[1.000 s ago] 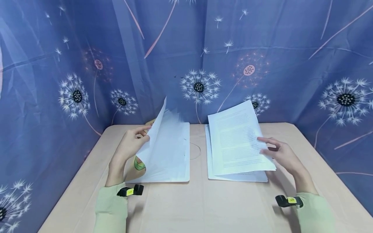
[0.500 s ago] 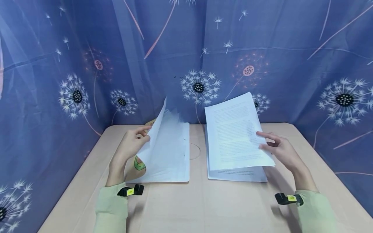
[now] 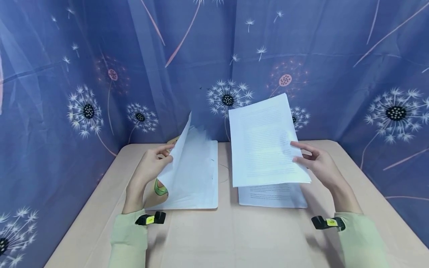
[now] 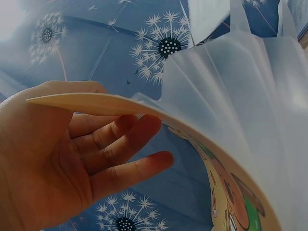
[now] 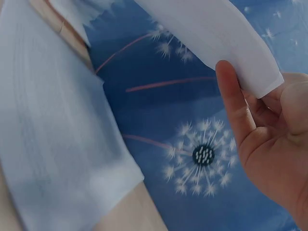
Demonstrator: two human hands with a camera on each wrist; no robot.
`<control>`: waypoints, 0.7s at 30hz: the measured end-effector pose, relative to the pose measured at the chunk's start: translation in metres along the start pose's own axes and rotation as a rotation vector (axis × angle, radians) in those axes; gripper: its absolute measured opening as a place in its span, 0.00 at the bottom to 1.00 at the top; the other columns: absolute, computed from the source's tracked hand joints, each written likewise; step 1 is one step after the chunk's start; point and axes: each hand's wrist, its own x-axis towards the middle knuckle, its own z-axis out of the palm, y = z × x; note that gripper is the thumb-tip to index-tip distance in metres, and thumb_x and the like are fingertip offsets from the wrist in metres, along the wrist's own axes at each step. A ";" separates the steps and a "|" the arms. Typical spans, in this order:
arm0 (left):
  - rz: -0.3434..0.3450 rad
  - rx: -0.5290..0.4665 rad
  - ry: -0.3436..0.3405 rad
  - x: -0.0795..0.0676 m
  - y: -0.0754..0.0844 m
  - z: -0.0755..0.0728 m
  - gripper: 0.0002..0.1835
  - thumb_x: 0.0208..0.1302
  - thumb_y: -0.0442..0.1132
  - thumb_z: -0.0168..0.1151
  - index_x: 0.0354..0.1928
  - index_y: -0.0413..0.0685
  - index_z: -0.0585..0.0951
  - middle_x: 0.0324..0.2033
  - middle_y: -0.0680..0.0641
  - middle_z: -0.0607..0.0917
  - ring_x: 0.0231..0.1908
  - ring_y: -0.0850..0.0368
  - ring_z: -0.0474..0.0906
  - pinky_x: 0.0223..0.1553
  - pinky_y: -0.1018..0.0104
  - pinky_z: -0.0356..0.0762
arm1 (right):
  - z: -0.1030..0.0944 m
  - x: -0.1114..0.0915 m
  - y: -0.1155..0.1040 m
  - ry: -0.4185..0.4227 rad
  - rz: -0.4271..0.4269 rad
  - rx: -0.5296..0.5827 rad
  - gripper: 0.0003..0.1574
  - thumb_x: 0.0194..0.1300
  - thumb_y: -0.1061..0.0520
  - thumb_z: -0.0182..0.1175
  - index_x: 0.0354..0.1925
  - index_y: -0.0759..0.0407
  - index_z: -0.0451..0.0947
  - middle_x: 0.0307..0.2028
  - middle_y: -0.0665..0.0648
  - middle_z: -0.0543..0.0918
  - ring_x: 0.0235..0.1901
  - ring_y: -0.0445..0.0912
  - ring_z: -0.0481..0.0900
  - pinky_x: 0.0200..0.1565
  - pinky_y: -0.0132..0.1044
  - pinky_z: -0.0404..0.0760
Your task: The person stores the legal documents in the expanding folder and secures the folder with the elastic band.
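On the left of the table lies a folder (image 3: 197, 186) with translucent sleeves and a yellow cartoon-printed cover (image 4: 226, 178). My left hand (image 3: 149, 167) pinches its raised left edge between thumb and fingers, and the sleeves fan out beside the cover in the left wrist view. My right hand (image 3: 321, 165) holds a few printed paper sheets (image 3: 261, 145) by their right edge, thumb in front. These sheets are raised and tilted above another printed stack (image 3: 271, 195) lying on the table, covering its upper part in the head view.
Behind the beige table (image 3: 234, 238) hangs a blue curtain (image 3: 187, 82) with dandelion prints. A thin dark strand (image 3: 225, 175) curves on the table between the folder and the paper stack. Each wrist wears a black camera strap.
My right hand has lifted the printed sheets up and to the left, uncovering more of the lower stack's near part. The left hand and folder have stayed still.
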 end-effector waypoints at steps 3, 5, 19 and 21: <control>0.003 -0.003 0.002 0.000 0.000 0.000 0.27 0.66 0.37 0.52 0.67 0.52 0.75 0.38 0.44 0.80 0.16 0.59 0.61 0.20 0.65 0.63 | 0.002 0.003 -0.010 0.003 -0.008 0.000 0.37 0.67 0.45 0.63 0.72 0.42 0.67 0.78 0.57 0.54 0.51 0.24 0.74 0.47 0.18 0.72; 0.008 -0.004 0.003 0.000 0.001 0.000 0.26 0.66 0.37 0.53 0.67 0.52 0.76 0.38 0.44 0.80 0.16 0.60 0.61 0.20 0.65 0.63 | 0.002 0.004 -0.015 0.001 -0.013 -0.001 0.37 0.67 0.46 0.63 0.72 0.41 0.67 0.79 0.59 0.48 0.49 0.26 0.74 0.46 0.18 0.72; 0.006 -0.003 0.007 -0.001 0.002 0.000 0.27 0.65 0.36 0.53 0.67 0.53 0.76 0.38 0.43 0.80 0.16 0.60 0.62 0.21 0.65 0.63 | 0.020 0.017 -0.053 0.019 -0.040 0.060 0.33 0.66 0.50 0.65 0.68 0.40 0.72 0.58 0.48 0.71 0.25 0.41 0.67 0.30 0.33 0.69; 0.003 0.001 0.007 0.000 0.002 0.000 0.26 0.65 0.37 0.53 0.67 0.52 0.76 0.38 0.43 0.80 0.17 0.59 0.64 0.21 0.65 0.64 | 0.022 0.018 -0.058 0.012 -0.033 0.065 0.33 0.66 0.51 0.65 0.68 0.41 0.72 0.69 0.48 0.66 0.28 0.41 0.73 0.32 0.33 0.72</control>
